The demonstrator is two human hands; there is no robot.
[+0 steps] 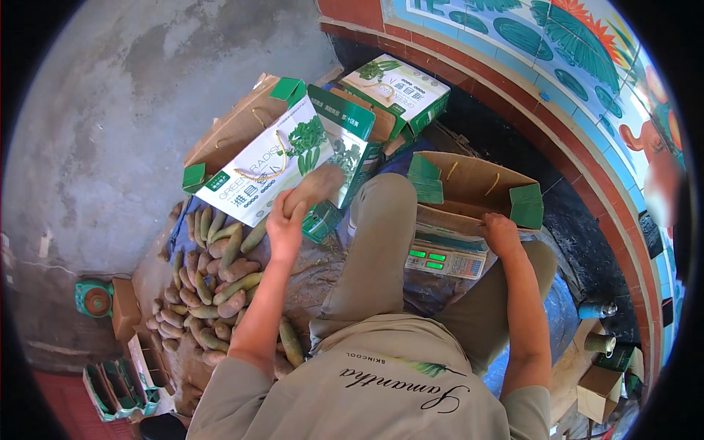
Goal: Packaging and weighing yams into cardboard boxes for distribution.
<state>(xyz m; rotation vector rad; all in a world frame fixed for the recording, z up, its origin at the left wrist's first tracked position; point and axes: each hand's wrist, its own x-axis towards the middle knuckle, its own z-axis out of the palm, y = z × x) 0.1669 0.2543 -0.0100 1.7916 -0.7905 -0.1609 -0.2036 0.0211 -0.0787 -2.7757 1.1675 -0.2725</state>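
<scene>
Brown and blurred, a radish (pixel 317 187) sits in our left hand (pixel 284 224), lifted above the heap and level with the mouth of the printed gift box (pixel 271 158); the grip is clenched around its lower end, and the blur suggests it is on the move. We judge it is held high so it can be turned toward a box rather than dropped back. Our right hand (pixel 501 233) rests on the near rim of the open cardboard box (pixel 477 192), fingers curled over the edge and grasping it, likely to steady the box where it stands on the scale (pixel 446 258), whose green display glows just below. To our left the pile of radishes (pixel 213 282), green and brown, lies spread on the floor within easy reach. A second printed box (pixel 400 92) stands further off, flaps open. We sit low, knees bent, on rough grey concrete floor (pixel 125 95), with a curved brick and painted tile wall (pixel 557 66) on our right
</scene>
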